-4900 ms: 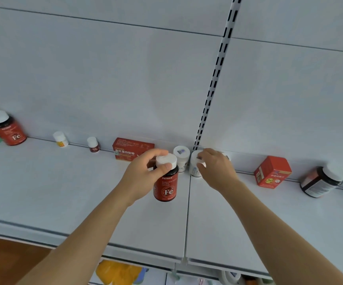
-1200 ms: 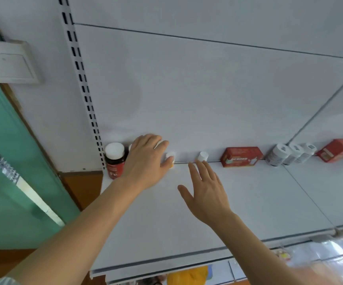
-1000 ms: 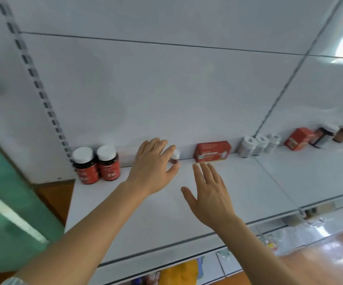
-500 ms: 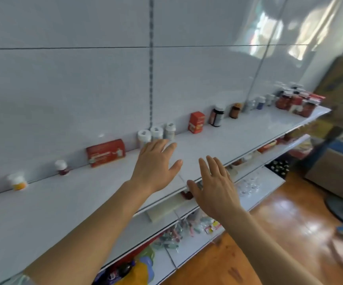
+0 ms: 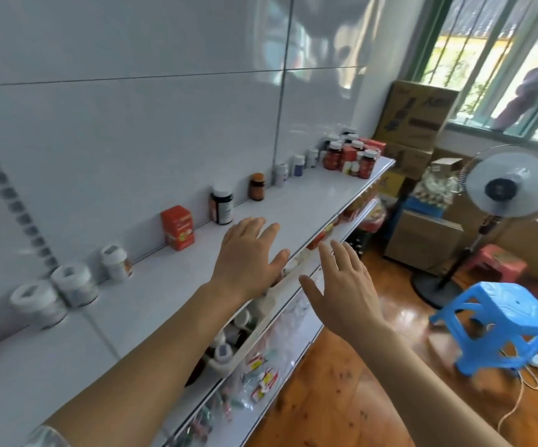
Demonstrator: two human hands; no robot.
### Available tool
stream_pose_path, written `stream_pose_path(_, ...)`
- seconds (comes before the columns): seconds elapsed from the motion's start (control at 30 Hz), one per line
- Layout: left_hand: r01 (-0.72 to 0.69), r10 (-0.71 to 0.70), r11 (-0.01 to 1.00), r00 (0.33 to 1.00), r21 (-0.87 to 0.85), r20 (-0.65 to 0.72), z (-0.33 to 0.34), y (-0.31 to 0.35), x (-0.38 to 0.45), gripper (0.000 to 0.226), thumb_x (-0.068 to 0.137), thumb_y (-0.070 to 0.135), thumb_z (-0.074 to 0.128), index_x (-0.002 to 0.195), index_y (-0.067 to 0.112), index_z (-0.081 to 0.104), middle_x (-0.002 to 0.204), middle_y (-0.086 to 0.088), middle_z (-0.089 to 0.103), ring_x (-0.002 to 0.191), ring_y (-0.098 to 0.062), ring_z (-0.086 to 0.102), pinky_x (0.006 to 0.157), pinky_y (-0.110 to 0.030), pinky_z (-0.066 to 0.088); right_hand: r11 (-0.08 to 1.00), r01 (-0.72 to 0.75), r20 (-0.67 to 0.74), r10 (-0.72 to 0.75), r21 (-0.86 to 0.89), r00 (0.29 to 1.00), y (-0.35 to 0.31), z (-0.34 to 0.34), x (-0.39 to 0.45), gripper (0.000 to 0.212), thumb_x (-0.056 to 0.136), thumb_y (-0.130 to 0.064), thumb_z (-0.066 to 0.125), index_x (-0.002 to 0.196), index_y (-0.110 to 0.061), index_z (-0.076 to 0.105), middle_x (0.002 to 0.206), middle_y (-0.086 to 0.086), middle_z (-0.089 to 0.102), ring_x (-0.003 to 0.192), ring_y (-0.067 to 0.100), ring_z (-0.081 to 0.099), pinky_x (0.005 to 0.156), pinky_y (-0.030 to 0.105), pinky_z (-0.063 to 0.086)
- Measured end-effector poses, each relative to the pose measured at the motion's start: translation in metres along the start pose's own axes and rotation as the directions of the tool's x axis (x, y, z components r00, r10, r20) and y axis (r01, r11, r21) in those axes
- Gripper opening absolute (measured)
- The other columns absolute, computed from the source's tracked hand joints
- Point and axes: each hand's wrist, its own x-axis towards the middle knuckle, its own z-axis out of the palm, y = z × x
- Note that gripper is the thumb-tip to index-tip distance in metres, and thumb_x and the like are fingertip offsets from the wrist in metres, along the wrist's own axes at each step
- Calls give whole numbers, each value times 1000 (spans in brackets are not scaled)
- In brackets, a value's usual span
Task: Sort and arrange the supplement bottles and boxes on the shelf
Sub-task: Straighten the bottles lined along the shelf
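White shelf (image 5: 309, 201): your left hand (image 5: 248, 256) hovers at its front edge, right hand (image 5: 342, 295) just off it, both w/ fingers spread, holding nothing. Red box (image 5: 178, 227) + bottles (image 5: 348, 156) line the back edge.

both forearms are bare down to the wrists, with a pale sleeve edge (image 5: 47, 437) at the left elbow.
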Motion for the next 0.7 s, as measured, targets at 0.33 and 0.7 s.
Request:
stream_pose_path(0.33,-181,182,983,982,-33,54,95,72,175,58,96,53,42,145,23,43,151,-6,43,141,-24,33,118,-40,25,977,-212,-39,211,-13,977,140,2,103,74,98,-60,32,157,-19,13,165,5,13,152,24,3,124,39,9)
stream_pose_path(0.7,-122,128,988,990,-97,55,202,169,350,53,96,48,47,141,20,48,140,-2,53,129,-20,45,108,-34,35,986,-170,-44,169,2,985,330,9,240,72,99,-57,37,156,-18,18,162,5,21,151,26,9,124,39,10)
